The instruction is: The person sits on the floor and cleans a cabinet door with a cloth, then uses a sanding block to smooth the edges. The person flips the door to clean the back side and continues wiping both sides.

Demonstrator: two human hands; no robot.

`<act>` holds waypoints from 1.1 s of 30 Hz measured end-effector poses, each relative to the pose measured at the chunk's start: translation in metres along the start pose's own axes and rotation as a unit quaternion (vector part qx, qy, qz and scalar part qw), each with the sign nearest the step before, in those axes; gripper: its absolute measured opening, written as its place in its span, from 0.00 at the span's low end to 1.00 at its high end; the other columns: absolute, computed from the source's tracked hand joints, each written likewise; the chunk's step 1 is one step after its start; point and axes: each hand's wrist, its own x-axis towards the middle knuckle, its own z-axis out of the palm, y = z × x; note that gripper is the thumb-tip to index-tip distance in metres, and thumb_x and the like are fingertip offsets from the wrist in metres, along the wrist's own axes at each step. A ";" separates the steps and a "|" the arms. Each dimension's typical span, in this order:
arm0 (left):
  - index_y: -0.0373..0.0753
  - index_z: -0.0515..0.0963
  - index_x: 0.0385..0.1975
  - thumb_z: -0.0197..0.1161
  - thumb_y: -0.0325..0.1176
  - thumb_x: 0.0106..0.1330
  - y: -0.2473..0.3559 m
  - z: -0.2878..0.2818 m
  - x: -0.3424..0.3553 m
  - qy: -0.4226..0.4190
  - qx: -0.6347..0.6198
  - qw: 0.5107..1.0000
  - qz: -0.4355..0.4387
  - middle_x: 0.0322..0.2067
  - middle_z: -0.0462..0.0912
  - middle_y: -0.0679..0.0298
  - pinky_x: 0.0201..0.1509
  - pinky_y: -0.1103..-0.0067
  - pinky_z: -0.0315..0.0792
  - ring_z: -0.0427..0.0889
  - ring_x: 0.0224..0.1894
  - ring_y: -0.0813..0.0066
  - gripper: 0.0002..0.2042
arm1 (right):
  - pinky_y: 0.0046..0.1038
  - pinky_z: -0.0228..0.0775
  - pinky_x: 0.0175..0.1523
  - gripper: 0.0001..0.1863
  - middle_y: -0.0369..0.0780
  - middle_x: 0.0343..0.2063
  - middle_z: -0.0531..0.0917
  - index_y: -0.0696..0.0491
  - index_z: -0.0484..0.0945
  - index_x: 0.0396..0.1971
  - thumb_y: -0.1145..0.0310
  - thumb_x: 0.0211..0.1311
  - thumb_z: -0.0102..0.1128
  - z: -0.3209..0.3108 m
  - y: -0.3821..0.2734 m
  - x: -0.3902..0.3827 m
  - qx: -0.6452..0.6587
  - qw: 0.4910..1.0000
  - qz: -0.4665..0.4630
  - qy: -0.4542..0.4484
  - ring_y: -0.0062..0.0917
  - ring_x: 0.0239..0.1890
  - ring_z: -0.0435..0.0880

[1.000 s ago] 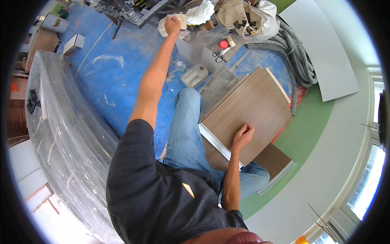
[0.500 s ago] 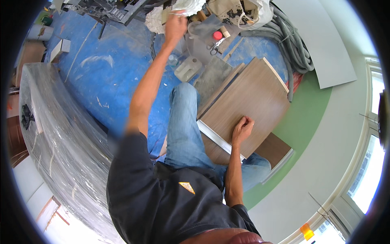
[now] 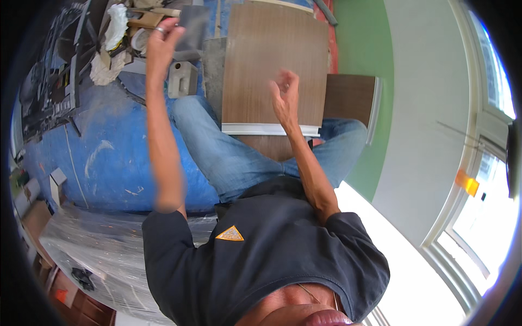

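My left hand (image 3: 164, 42) is raised at the far left of centre, beside a dark grey sheet (image 3: 193, 26). Its fingers are curled together, and whatever they hold is too small to make out. Over a brown wood-grain panel (image 3: 255, 60) with a white strip along its near edge hovers my right hand (image 3: 285, 103). That hand's fingers curl in toward the thumb; a tiny thing may be between them, but blur hides it. The panel lies between my legs, on top of another brown board (image 3: 266, 146).
A whitish plastic jug (image 3: 182, 80) stands left of the panel. Crumpled white cloth (image 3: 116, 27) and black metal frames (image 3: 60, 70) are at the far left. Plastic-wrapped goods (image 3: 119, 244) lie lower left. A second brown panel (image 3: 348, 98) is by the green wall (image 3: 364, 49).
The view has turned, so the panel now appears straighter and higher. My left hand has come away from the white cloth to the grey sheet's side. The right hand's fingers have loosened slightly.
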 end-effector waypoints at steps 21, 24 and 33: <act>0.40 0.79 0.57 0.62 0.42 0.68 -0.010 0.258 -0.103 -0.156 0.249 0.949 0.118 0.58 0.79 0.53 0.68 0.58 0.67 0.75 0.62 0.53 0.21 | 0.41 0.71 0.61 0.38 0.52 0.62 0.71 0.52 0.50 0.78 0.54 0.76 0.50 -0.170 0.116 -0.014 -0.148 0.975 0.161 0.039 0.41 0.58 0.78; 0.42 0.79 0.59 0.59 0.43 0.71 -0.040 0.237 -0.072 -0.083 0.355 0.911 0.192 0.62 0.77 0.57 0.75 0.56 0.57 0.70 0.68 0.56 0.20 | 0.47 0.63 0.69 0.40 0.59 0.67 0.65 0.56 0.49 0.77 0.50 0.76 0.50 -0.144 0.128 -0.020 -0.256 0.957 0.135 0.016 0.52 0.68 0.67; 0.37 0.73 0.62 0.58 0.40 0.70 -0.023 0.247 -0.077 -0.121 0.453 0.864 0.185 0.64 0.72 0.53 0.77 0.49 0.50 0.64 0.72 0.54 0.23 | 0.47 0.55 0.73 0.44 0.63 0.69 0.63 0.68 0.47 0.74 0.52 0.74 0.53 -0.127 0.107 0.041 -0.248 0.967 0.042 0.048 0.58 0.71 0.62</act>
